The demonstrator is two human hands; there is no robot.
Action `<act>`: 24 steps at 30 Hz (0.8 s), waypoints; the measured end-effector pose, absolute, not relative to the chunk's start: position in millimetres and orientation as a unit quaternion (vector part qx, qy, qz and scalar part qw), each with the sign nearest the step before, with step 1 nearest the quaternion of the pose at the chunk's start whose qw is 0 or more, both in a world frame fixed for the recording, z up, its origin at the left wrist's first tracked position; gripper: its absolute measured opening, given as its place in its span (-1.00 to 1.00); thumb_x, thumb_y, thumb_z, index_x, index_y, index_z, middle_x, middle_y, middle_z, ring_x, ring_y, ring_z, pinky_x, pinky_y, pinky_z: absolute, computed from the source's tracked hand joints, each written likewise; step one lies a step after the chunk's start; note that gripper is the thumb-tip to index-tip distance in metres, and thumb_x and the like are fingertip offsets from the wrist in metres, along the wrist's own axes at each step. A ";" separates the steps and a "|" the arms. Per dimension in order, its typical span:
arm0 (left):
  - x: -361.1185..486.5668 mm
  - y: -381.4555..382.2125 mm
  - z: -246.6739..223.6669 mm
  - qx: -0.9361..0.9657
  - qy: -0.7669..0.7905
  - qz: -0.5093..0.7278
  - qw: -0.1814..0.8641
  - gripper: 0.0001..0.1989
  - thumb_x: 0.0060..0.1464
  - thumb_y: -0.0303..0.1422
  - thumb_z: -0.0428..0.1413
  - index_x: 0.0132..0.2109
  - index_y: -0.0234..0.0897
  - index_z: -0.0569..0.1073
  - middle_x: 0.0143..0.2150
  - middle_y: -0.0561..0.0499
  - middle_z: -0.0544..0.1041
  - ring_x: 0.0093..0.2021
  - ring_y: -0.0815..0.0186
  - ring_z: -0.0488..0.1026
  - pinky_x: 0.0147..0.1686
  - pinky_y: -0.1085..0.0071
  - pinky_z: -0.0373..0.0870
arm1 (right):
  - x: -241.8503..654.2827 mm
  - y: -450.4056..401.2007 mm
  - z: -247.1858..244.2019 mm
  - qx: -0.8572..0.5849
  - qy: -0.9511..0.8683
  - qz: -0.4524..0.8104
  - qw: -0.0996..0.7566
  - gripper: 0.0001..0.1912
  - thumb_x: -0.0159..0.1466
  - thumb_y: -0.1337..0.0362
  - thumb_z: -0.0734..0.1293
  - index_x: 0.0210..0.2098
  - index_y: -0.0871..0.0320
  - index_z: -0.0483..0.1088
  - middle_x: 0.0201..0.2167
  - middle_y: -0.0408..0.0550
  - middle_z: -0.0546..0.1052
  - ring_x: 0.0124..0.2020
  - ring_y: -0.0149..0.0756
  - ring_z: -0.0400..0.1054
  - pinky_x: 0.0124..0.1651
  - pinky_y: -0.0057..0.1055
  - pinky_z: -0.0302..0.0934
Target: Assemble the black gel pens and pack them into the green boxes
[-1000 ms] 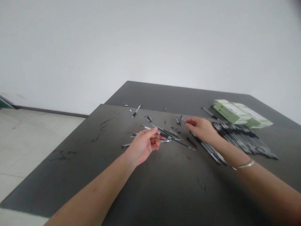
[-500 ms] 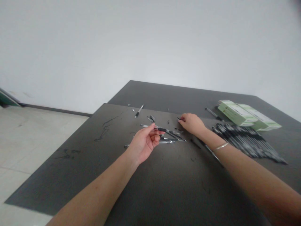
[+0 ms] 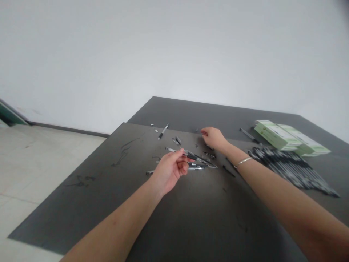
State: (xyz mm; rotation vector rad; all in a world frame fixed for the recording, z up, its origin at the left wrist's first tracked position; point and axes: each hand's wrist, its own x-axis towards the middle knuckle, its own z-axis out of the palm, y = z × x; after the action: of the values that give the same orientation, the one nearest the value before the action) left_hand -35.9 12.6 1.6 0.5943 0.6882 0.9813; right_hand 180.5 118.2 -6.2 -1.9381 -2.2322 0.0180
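Between thumb and fingers of my left hand [image 3: 170, 170] is a clear pen [image 3: 170, 149] with a dark grip, tilted above other loose pens [image 3: 196, 168] on the dark table [image 3: 174, 218]. My right hand [image 3: 215, 138] is further back, its fingertips drawn together low over the tabletop; whatever they pinch, if anything, is hidden. Just left of those fingertips lies a tiny pen part [image 3: 196, 130]. Pen caps [image 3: 176, 140] rest between the two hands. A black pen piece [image 3: 228, 171] lies nearer, below my right wrist.
A row of many pens [image 3: 293, 169] lies at the right, before two green-and-white boxes [image 3: 278, 134]. One single pen [image 3: 248, 135] is left of the boxes, another pen [image 3: 163, 131] at the back left with small tips nearby. A white wall [image 3: 174, 47] stands behind.
My right hand has moved left and away from me, toward the tiny part. My left hand still holds the pen, its front end now lower. The view has shifted slightly.
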 end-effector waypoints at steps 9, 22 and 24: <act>-29.8 1.6 -6.1 0.349 0.300 0.388 0.799 -0.73 0.06 -0.23 0.21 -0.39 -0.36 0.38 -0.49 -0.04 0.54 -0.68 0.49 0.34 -0.69 0.57 0.31 | 169.7 158.3 -21.5 -0.626 -0.773 0.014 0.103 -0.65 0.29 0.42 0.20 -0.01 0.29 0.50 0.03 0.14 0.52 0.08 -0.18 0.35 0.14 -0.40 0.12; -27.4 -3.0 -9.0 0.387 0.301 0.336 0.804 -0.72 0.06 -0.19 0.19 -0.33 -0.32 0.34 -0.50 0.01 0.52 -0.68 0.48 0.34 -0.70 0.56 0.32 | 160.4 130.9 -9.5 -0.604 -0.768 0.049 0.205 -0.74 0.20 0.45 0.26 -0.20 0.22 0.56 -0.18 0.06 0.60 -0.13 -0.19 0.45 0.00 -0.36 0.23; -27.5 -2.3 -8.6 0.386 0.305 0.344 0.800 -0.71 0.05 -0.19 0.20 -0.33 -0.33 0.35 -0.49 0.01 0.52 -0.67 0.48 0.35 -0.69 0.56 0.32 | 162.8 113.2 -5.4 -0.600 -0.761 0.069 0.235 -0.75 0.21 0.40 0.28 -0.18 0.18 0.56 -0.21 0.01 0.61 -0.20 -0.23 0.48 -0.06 -0.37 0.28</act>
State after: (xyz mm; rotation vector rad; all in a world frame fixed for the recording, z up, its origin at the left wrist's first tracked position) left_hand -27.5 -2.3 -8.6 0.8274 0.6553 0.7372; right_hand 162.8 113.2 -5.4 -1.6471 -2.0894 0.1903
